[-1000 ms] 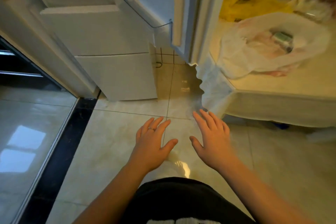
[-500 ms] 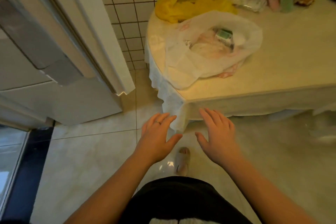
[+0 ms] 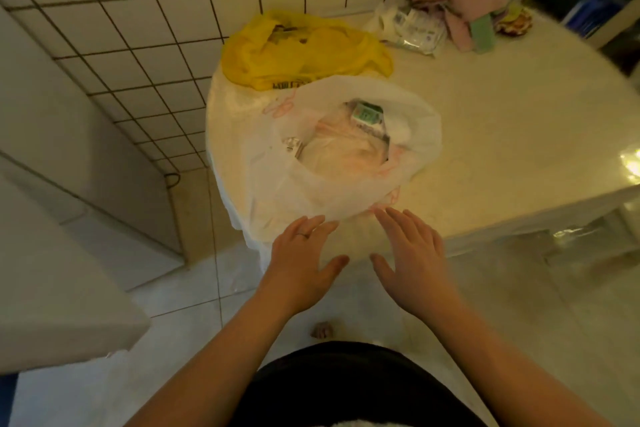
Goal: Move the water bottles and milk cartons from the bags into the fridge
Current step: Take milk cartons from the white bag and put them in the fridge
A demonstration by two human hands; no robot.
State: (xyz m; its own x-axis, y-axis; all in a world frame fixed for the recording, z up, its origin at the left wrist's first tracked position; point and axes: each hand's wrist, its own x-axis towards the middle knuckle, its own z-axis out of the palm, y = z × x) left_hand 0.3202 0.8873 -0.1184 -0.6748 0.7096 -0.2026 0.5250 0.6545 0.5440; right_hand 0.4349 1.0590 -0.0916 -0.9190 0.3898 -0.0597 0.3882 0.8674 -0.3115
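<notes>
A white plastic bag [image 3: 346,191] lies open on the table's near left corner. Inside it a green-topped carton [image 3: 367,114] shows at the back, and a small silvery pack [image 3: 292,146] at the left. A yellow plastic bag [image 3: 304,52] sits behind it against the tiled wall, its contents hidden. My left hand [image 3: 301,267] and my right hand [image 3: 412,256] hover side by side just short of the white bag's near rim, palms down, fingers spread, holding nothing. The fridge [image 3: 52,253] is at the left edge.
The table [image 3: 519,132] has a pale glossy cover. At its back lie clear packets [image 3: 412,28], pink and green cloths [image 3: 464,0] and a small patterned item [image 3: 516,22]. The tiled wall [image 3: 138,10] runs behind. A foot [image 3: 322,329] shows on the floor tiles.
The view has swung right from the fridge to the table. Both hands have risen toward the white bag's near rim, still empty and spread.
</notes>
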